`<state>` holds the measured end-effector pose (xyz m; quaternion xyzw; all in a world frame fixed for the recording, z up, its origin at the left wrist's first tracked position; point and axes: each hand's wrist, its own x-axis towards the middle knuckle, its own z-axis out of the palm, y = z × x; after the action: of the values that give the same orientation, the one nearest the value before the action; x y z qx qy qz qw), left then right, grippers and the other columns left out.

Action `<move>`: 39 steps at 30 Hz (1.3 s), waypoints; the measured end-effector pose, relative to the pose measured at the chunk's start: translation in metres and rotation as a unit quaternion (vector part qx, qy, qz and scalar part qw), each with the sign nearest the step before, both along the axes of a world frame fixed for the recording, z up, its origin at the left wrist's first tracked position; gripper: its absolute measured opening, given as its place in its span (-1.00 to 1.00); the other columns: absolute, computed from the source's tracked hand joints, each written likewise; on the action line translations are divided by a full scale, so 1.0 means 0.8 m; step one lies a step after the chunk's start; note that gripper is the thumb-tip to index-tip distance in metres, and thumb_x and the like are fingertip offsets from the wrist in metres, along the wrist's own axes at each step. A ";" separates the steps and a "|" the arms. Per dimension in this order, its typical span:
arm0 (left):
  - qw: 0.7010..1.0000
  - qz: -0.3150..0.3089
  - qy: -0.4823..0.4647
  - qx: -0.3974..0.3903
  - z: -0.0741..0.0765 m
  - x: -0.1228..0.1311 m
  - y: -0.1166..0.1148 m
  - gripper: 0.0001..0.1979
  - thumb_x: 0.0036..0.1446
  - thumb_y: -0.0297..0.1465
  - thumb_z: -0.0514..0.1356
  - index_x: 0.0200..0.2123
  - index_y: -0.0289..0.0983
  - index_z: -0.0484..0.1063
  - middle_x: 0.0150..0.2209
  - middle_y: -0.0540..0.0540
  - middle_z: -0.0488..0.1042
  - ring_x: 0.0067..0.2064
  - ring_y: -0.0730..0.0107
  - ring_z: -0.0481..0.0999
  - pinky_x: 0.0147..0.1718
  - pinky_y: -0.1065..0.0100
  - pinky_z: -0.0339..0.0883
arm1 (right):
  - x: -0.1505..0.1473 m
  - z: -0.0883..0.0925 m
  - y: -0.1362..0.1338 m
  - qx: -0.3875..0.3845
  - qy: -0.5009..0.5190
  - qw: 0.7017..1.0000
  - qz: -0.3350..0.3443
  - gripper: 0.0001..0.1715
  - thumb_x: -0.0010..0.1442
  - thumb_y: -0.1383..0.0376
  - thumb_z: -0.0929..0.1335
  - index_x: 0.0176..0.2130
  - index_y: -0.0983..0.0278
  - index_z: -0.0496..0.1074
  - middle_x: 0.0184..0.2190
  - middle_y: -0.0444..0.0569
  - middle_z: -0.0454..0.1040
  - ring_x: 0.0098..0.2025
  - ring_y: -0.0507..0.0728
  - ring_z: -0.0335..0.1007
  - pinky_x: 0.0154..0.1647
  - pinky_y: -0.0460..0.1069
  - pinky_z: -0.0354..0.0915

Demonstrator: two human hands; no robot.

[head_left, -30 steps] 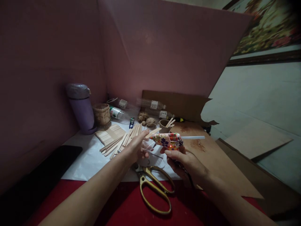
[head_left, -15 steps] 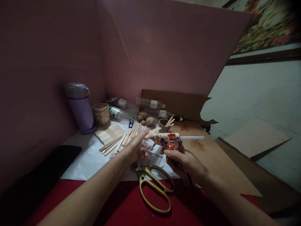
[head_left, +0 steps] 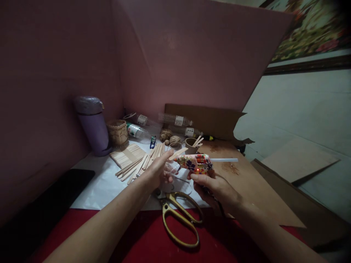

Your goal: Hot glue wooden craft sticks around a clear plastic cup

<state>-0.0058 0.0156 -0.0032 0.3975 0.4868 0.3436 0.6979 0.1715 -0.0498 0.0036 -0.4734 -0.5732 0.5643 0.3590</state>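
My right hand is wrapped round the handle of a flower-patterned hot glue gun. A small red light glows on its side, and a translucent glue stick juts from its rear. Its nozzle points left, close to a wooden craft stick that my left hand grips between thumb and fingers. A clear plastic piece is at the left fingers, partly hidden by them; whether it is held too, I cannot tell. Below both hands lie scissors with gold handles.
Loose craft sticks and a bundled stack lie left on white paper. Behind are plastic bottles, twine balls, a cup of sticks, a woven-looking pot and a purple tumbler. Cardboard covers the right.
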 end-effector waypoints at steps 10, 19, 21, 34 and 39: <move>1.000 0.008 -0.020 0.000 0.000 0.000 0.000 -0.51 0.12 0.04 0.14 -0.25 -0.31 0.38 -0.55 -0.05 0.40 -0.69 0.52 0.25 -0.68 0.46 0.00 | 0.002 -0.001 0.001 0.013 0.004 1.000 0.012 -0.51 0.16 0.01 0.36 -0.60 0.25 0.24 -0.79 -0.25 0.16 -0.78 -0.11 -0.08 -0.79 -0.15 -0.16; 1.000 0.011 -0.018 0.008 0.003 0.001 -0.003 -0.55 0.17 -0.01 0.09 -0.22 -0.31 0.38 -0.53 -0.08 0.41 -0.69 0.52 0.24 -0.68 0.47 -0.01 | 0.000 -0.001 0.002 0.014 -0.004 1.000 0.009 -0.53 0.15 0.01 0.34 -0.59 0.25 0.25 -0.79 -0.26 0.15 -0.79 -0.11 -0.09 -0.80 -0.14 -0.18; 1.000 0.010 -0.016 0.007 0.002 0.000 -0.002 -0.55 0.18 -0.01 0.09 -0.21 -0.31 0.37 -0.52 -0.08 0.42 -0.69 0.52 0.25 -0.68 0.47 0.01 | -0.001 0.000 0.000 0.009 -0.007 1.000 0.000 -0.54 0.16 0.02 0.34 -0.59 0.24 0.24 -0.79 -0.25 0.15 -0.79 -0.11 -0.09 -0.80 -0.14 -0.19; 1.000 0.008 0.002 -0.004 0.003 -0.001 -0.001 -0.51 0.21 0.02 0.07 -0.18 -0.33 0.39 -0.52 -0.09 0.43 -0.68 0.51 0.25 -0.67 0.46 0.03 | 0.001 0.000 0.002 0.003 0.002 1.000 -0.022 -0.61 0.13 0.02 0.36 -0.50 0.24 0.28 -0.77 -0.26 0.16 -0.76 -0.09 -0.11 -0.76 -0.12 -0.17; 1.000 0.017 -0.008 0.004 0.005 0.001 -0.003 -0.53 0.20 0.00 0.09 -0.20 -0.33 0.39 -0.53 -0.08 0.43 -0.71 0.53 0.23 -0.70 0.47 -0.01 | 0.004 -0.001 0.004 0.001 0.000 1.000 -0.016 -0.56 0.13 0.00 0.37 -0.55 0.24 0.24 -0.77 -0.24 0.17 -0.75 -0.08 -0.07 -0.74 -0.11 -0.14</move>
<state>-0.0052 0.0130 0.0011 0.3895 0.4861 0.3606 0.6942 0.1744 -0.0463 0.0025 -0.4821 -0.5663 0.5580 0.3681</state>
